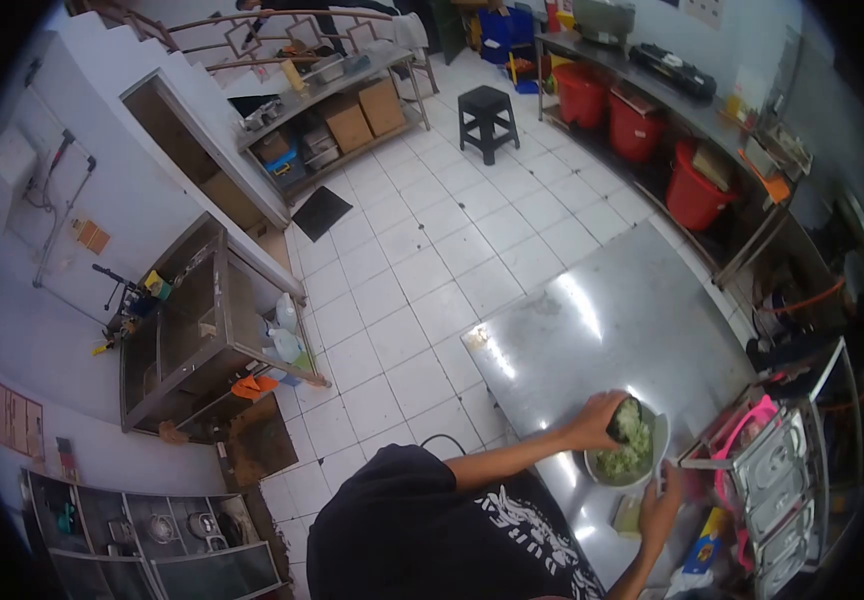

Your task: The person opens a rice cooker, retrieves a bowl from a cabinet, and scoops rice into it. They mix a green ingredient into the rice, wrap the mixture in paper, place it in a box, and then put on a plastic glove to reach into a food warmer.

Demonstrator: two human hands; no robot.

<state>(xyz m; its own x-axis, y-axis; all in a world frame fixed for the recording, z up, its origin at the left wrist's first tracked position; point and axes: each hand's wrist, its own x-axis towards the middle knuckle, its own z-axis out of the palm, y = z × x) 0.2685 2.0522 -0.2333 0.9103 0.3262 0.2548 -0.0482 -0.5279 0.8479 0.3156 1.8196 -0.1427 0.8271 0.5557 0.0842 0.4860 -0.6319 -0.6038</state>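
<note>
Shredded greens (pixel 624 460) are lying in a white bowl on the steel bench.
The bench (pixel 642 330) is spreading out in front of the person, its bare far part catching bright glare. Lidded metal pans (pixel 777 470) are standing in a row at its right, and a pink object (pixel 722 490) is sitting just beside them. The white bowl (pixel 661 437) is resting near the person, between the two hands. The left hand (pixel 594 421) is curling around a dark container (pixel 615 428), holding it tilted over the bowl, with more greens showing at its mouth. The right hand (pixel 663 498) is resting at the bowl's near right edge; whether it is gripping cannot be told. Near that hand, a yellow-and-blue box (pixel 708 541) is lying, and a smaller greenish block (pixel 629 515) is sitting just below the bowl.
</note>
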